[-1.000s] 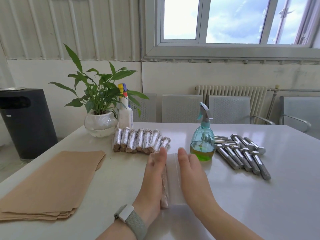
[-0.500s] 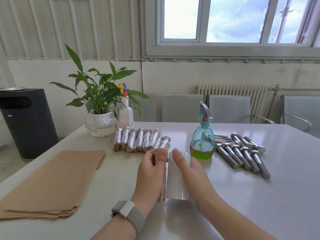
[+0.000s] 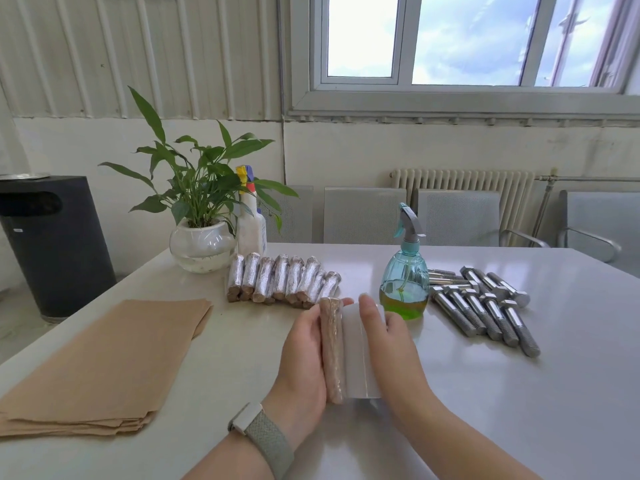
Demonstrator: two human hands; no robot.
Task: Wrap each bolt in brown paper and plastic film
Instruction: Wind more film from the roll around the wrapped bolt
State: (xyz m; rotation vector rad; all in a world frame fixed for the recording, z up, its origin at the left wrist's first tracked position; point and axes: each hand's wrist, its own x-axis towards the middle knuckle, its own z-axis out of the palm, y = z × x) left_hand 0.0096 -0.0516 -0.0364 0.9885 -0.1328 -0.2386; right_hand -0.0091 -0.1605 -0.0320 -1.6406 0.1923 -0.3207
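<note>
Our left hand [image 3: 304, 355] cupped the paper-wrapped bolt [image 3: 331, 351] (held above the table [image 3: 519, 393]) while our right hand [image 3: 391, 348] lay flat-fingered against the plastic film [image 3: 356, 358].

Potted plant [image 3: 199, 202] in a glass bowl beside a white spray bottle [image 3: 251, 223]. Teal spray bottle [image 3: 404, 275] holding green liquid. Black bin [image 3: 52, 244], radiator [image 3: 464, 188], window [image 3: 467, 39].
</note>
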